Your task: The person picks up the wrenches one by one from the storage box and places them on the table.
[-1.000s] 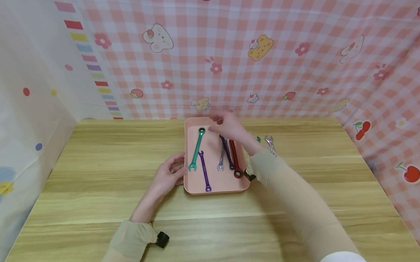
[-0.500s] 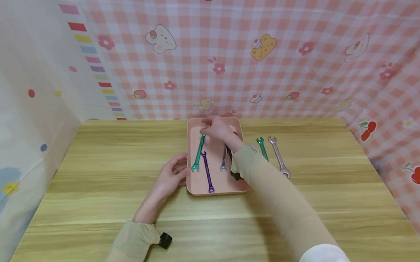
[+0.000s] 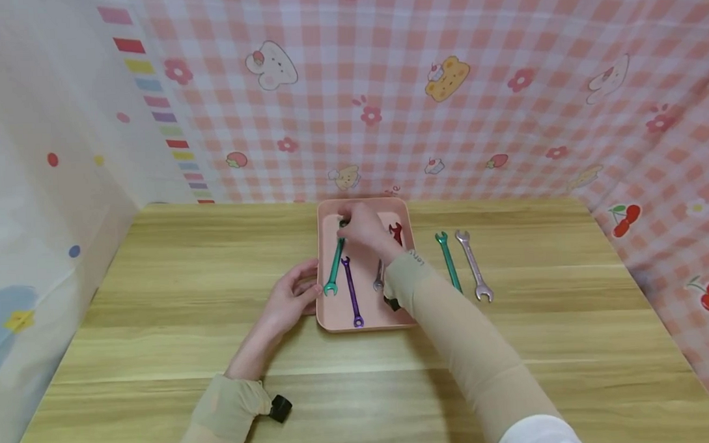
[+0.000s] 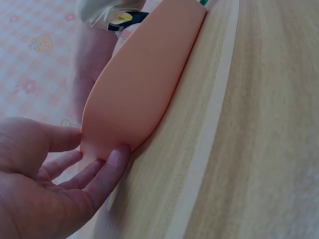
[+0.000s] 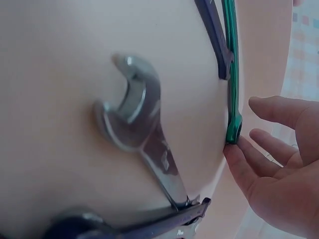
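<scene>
My right hand [image 3: 365, 229] is at the far end of a green combination wrench [image 3: 335, 268] in the pink tray [image 3: 366, 322]. In the right wrist view a fingertip [image 5: 237, 162] touches the wrench's ring end, while another finger [image 5: 279, 107] stands apart from it. A small purple wrench [image 3: 352, 292] lies beside the green one. A silver wrench [image 3: 379, 276] and a red wrench [image 3: 396, 233] are partly hidden by my arm. A dark purple wrench [image 5: 164, 221] crosses the silver one's shank. My left hand [image 3: 286, 292] rests loosely curved fingers against the tray's outer left wall.
Outside the tray, to its right, lie another green wrench [image 3: 448, 260] and a silver double open-end wrench [image 3: 474, 266] on the wooden table [image 3: 360, 391]. A checked cloth [image 3: 327, 105] hangs behind the table's back edge.
My right hand has moved left from the tray's far right to the green wrench's ring end. Both wrenches outside the tray have come into fuller view. The left hand stays at the tray.
</scene>
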A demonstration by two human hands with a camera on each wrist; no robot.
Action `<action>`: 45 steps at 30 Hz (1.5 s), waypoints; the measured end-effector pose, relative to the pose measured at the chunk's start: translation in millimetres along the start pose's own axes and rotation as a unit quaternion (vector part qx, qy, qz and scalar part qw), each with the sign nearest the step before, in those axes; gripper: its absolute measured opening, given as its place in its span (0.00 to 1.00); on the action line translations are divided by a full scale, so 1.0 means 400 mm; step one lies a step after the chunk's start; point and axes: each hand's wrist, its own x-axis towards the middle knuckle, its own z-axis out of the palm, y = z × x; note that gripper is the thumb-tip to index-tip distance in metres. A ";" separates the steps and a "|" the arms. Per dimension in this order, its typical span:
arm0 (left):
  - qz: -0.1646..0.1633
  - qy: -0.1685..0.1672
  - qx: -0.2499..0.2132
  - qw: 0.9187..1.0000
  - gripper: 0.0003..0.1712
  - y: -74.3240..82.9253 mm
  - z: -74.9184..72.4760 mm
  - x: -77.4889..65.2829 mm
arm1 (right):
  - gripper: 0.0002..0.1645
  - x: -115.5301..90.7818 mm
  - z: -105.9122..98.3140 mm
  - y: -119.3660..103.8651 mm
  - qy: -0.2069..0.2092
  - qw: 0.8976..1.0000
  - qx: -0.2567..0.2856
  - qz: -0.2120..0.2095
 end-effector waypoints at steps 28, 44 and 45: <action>0.001 -0.005 -0.001 1.000 0.35 -0.001 -0.001 -0.001 | 0.26 -0.010 0.080 -0.018 0.080 0.997 -0.014 0.014; 0.013 -0.006 -0.003 1.000 0.35 -0.003 0.001 -0.002 | 0.19 -0.009 0.066 0.002 0.061 0.967 0.238 0.065; 0.013 -0.006 -0.004 1.000 0.35 -0.002 0.001 -0.002 | 0.19 -0.006 0.065 0.002 0.060 0.962 0.258 0.067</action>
